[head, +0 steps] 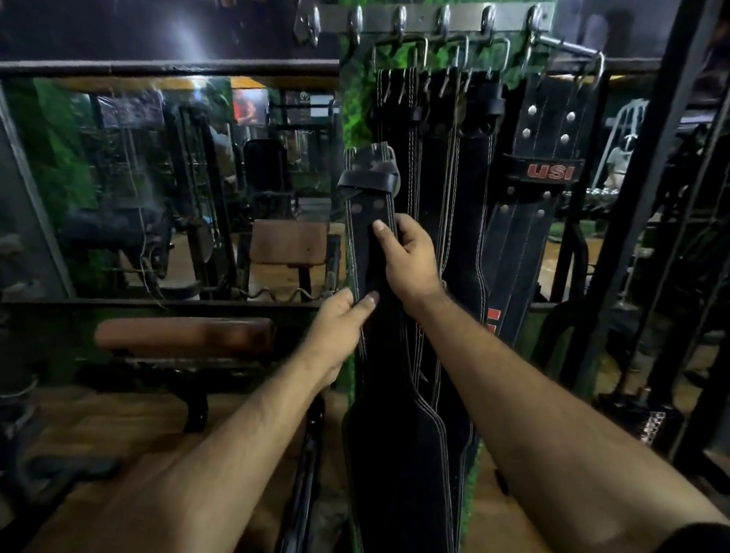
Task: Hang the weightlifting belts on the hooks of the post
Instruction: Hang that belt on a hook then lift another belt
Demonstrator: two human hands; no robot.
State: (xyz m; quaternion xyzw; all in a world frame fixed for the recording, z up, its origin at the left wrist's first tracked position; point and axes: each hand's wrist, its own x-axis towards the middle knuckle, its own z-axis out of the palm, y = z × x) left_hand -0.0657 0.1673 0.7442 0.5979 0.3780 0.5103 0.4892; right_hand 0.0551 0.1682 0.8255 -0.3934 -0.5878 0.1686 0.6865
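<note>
A black leather weightlifting belt point(368, 227) with white stitching stands upright in front of the green-covered post point(355, 95). Its buckle end point(371, 173) is below the hooks and off them. My right hand point(410, 258) grips the belt just under the buckle. My left hand point(343, 319) holds the same belt lower down, at its left edge. A metal rail of hooks point(444, 19) runs across the top of the post. Several black belts point(471, 152) hang from it by their buckles, one marked USI point(543, 171) at the right. The leftmost hook point(357, 21) is bare.
A mirror wall point(147, 190) with a dark bar across it lies left of the post. A brown padded bench point(185, 338) sits low at the left. A black steel rack frame point(653, 171) stands close on the right. The wooden floor point(515, 540) is below.
</note>
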